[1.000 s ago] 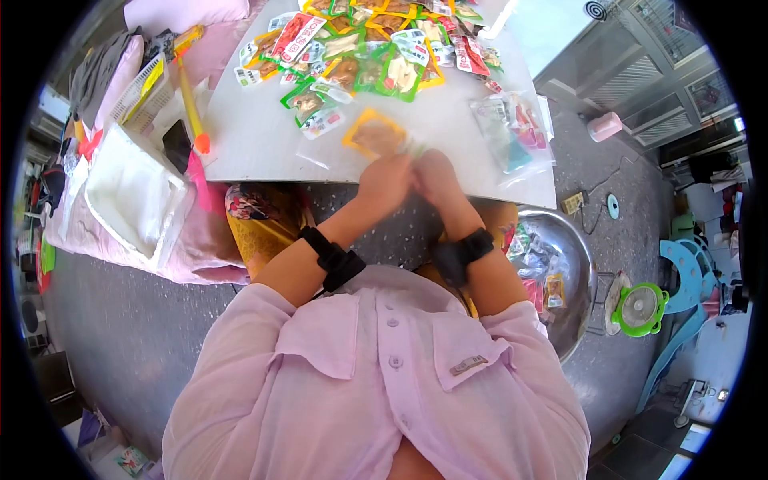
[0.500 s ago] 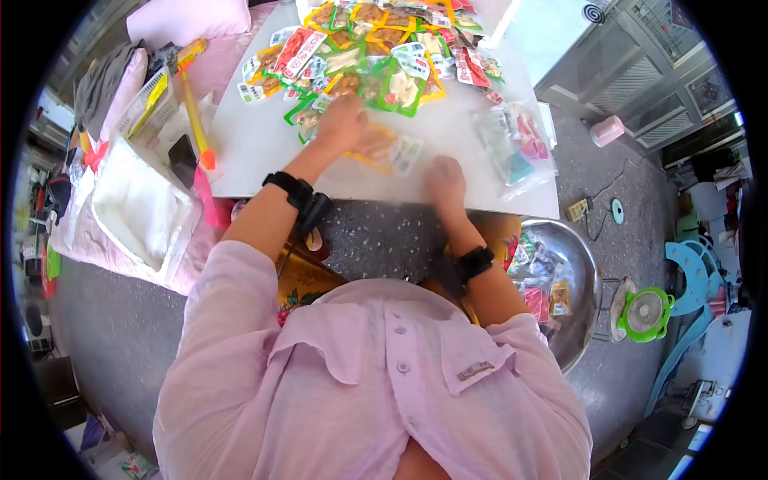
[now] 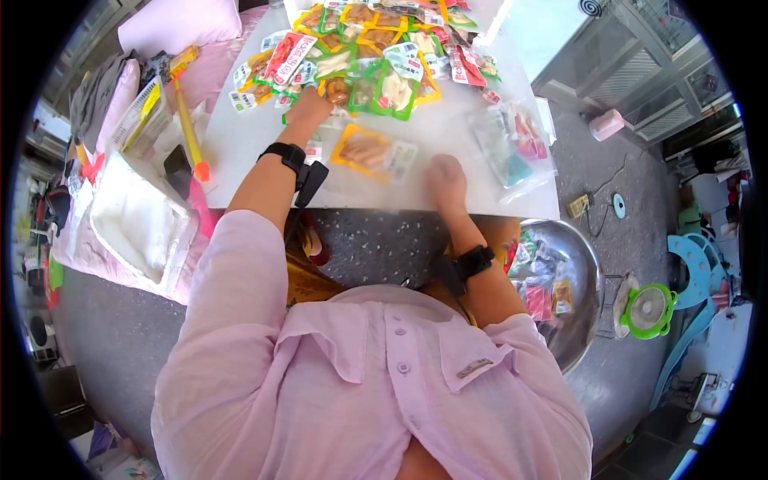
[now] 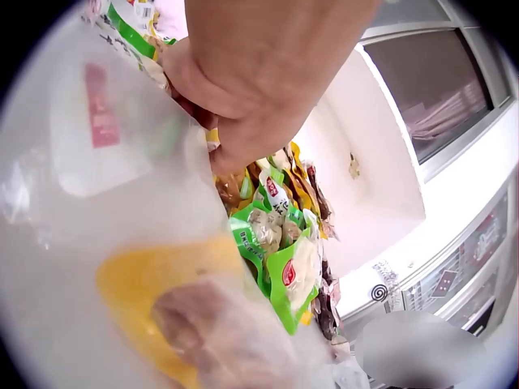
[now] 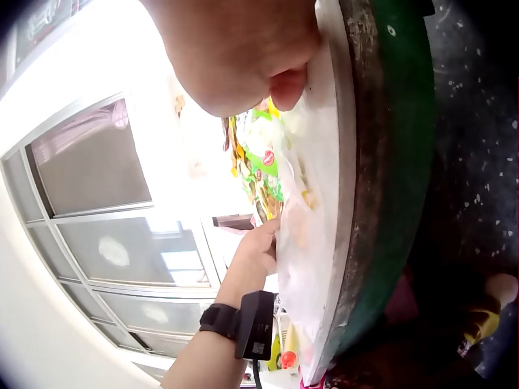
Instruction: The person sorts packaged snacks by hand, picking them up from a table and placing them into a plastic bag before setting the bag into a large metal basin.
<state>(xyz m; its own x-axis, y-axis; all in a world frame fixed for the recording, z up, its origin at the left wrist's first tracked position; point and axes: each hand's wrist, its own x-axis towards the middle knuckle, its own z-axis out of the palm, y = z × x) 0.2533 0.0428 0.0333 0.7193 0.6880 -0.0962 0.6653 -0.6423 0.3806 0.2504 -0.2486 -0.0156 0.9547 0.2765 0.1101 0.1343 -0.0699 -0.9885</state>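
On the white table (image 3: 248, 152), my left hand (image 3: 308, 110) reaches to the near left side of a pile of food packets (image 3: 364, 60). Its fingers point down among green- and yellow-edged packets, their tips mostly hidden behind the hand in the left wrist view. A single yellow-edged clear packet (image 3: 366, 152) with brown pieces inside lies flat between my hands. My right hand (image 3: 446, 180) rests on the table near the front edge, to the right of that packet. Its fingers look curled; I cannot tell whether anything is inside them.
A clear plastic bag (image 3: 500, 144) with pink and teal contents lies at the table's right side. Below it on the floor stands a metal basin (image 3: 580, 272) holding several packets. Left of the table are a white foam box (image 3: 132, 208) and a yellow-handled tool (image 3: 188, 120).
Both hands were together at the yellow-edged packet; they parted, and the packet now lies flat. The left hand moved left and forward to the pile, while the right stayed by the front edge.
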